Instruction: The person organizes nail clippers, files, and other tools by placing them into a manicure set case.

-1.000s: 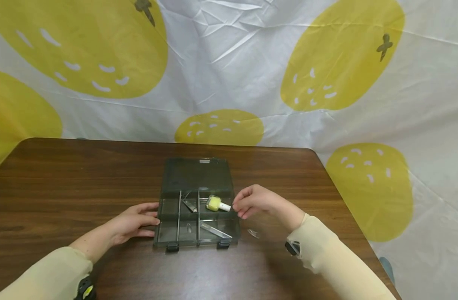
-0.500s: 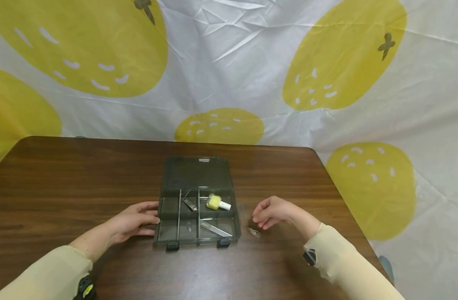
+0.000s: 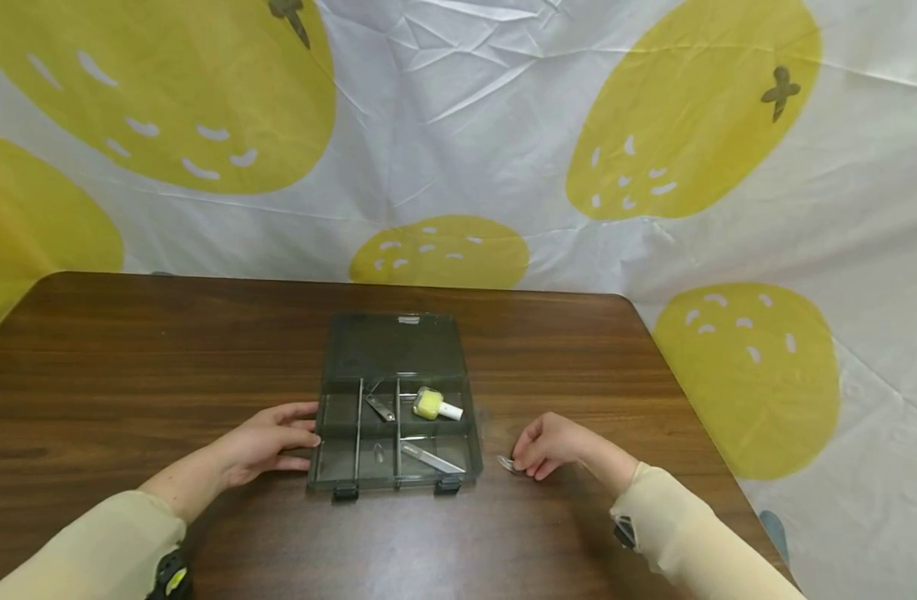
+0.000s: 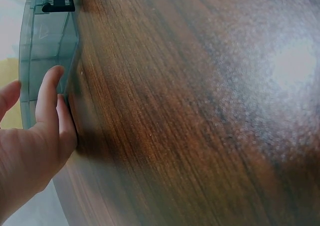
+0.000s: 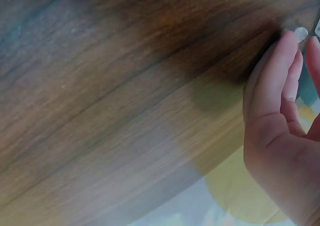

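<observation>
Small clear piece met by fingertips to the right of the box

In the head view, the see-through dark box is seen set on the table, its lid laid open on the far side. The box's left wall is touched by the left hand, whose fingers are extended and somewhat spread. The right hand is kept well apart from the left, on the other side of the box; its thumb and fingers are bent around the clear piece, near the box's front right corner. In the box's right section, a yellow bottle with a white cap is laid toward the back, and a flat strip is slanted toward the front. A nail clipper and a small clear item are held in the box's middle section.

In the left wrist view, fingers are seen placed along the box's wall, with a black latch farther along it.

In the right wrist view, the clear piece is shown at the fingertips; whether it is firmly pinched cannot be told.
</observation>
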A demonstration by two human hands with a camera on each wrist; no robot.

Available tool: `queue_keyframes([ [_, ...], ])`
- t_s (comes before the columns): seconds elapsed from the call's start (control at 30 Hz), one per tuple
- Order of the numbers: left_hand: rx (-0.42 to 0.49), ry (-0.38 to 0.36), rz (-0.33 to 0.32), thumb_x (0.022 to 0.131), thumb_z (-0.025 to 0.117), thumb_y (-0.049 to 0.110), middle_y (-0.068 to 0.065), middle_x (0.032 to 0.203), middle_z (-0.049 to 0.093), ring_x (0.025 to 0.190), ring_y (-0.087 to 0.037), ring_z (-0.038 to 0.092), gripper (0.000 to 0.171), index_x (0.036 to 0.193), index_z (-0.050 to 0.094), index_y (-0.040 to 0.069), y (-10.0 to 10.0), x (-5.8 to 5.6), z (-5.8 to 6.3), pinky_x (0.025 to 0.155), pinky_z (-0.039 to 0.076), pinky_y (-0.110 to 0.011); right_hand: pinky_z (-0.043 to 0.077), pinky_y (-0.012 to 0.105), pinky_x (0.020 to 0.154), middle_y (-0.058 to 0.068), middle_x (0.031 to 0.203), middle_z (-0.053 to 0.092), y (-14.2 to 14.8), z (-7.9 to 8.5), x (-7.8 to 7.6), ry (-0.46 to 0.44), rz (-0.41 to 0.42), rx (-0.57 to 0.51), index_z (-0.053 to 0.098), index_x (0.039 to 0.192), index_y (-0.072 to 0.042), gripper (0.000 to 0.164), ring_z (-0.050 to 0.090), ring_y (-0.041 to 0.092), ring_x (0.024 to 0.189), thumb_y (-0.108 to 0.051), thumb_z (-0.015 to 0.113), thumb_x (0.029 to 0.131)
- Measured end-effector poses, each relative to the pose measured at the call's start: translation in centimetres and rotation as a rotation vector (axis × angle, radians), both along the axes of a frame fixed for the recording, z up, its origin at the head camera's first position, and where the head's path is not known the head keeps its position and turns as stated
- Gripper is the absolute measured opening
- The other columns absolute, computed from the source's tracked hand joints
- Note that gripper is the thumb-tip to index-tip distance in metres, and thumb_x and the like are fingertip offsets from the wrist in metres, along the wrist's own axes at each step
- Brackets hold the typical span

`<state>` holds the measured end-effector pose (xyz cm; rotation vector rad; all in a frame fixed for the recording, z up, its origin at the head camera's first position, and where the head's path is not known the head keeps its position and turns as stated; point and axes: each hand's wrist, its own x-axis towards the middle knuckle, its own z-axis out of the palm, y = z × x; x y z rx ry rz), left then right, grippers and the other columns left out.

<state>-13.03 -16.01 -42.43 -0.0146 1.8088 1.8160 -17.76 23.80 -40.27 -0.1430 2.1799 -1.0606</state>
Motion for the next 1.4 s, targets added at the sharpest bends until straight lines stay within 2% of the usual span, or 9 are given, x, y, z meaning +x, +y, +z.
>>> queue_keyframes([
  [0.27,-0.016,0.007,-0.007,0.091,0.054,0.004,-0.039,0.146,0.014,0.108,-0.017,0.054,0.072,0.146,0.009,-0.009,0.0,0.0,0.1,0.085,0.056,-0.036,0.056,0.024,0.052,-0.003,0.058,0.06,-0.8,-0.1,0.3,0.085,0.003,0.079,0.066,0.082,0.011,0.01,0.054,0.007,0.051,0.005,0.068,0.074],
  [0.5,-0.01,0.004,-0.003,0.091,0.054,0.003,-0.039,0.145,0.014,0.106,-0.016,0.054,0.072,0.146,0.008,-0.01,0.0,0.1,0.0,0.085,0.056,-0.035,0.056,0.025,0.052,-0.002,0.057,0.06,-1.2,0.0,0.3,0.098,0.0,0.124,0.066,0.079,0.01,0.007,0.054,0.007,0.05,0.008,0.066,0.073],
  [0.67,0.002,-0.003,0.002,0.091,0.053,0.002,-0.039,0.145,0.015,0.101,-0.013,0.056,0.072,0.145,0.008,-0.01,-0.1,0.1,0.0,0.084,0.056,-0.034,0.056,0.024,0.052,-0.002,0.056,0.058,-1.0,0.0,0.1,0.067,-0.015,0.11,0.066,0.081,0.01,0.007,0.055,0.007,0.05,0.007,0.065,0.074],
  [0.93,-0.003,-0.005,-0.005,0.091,0.054,0.002,-0.04,0.145,0.013,0.103,-0.013,0.056,0.072,0.146,0.008,-0.01,-0.1,0.2,0.1,0.084,0.056,-0.033,0.056,0.023,0.054,-0.001,0.059,0.061,-0.6,0.2,-0.1,0.009,-0.031,0.052,0.066,0.085,0.011,0.012,0.056,0.007,0.051,0.005,0.064,0.076],
  [1.4,-0.002,0.001,-0.009,0.09,0.054,0.003,-0.04,0.145,0.014,0.105,-0.015,0.054,0.073,0.145,0.008,-0.01,-0.2,0.2,0.1,0.084,0.056,-0.035,0.056,0.022,0.056,0.001,0.062,0.063,-0.6,1.5,-0.8,-0.045,-0.049,-0.02,0.065,0.089,0.012,0.013,0.057,0.007,0.054,0.006,0.061,0.078],
])
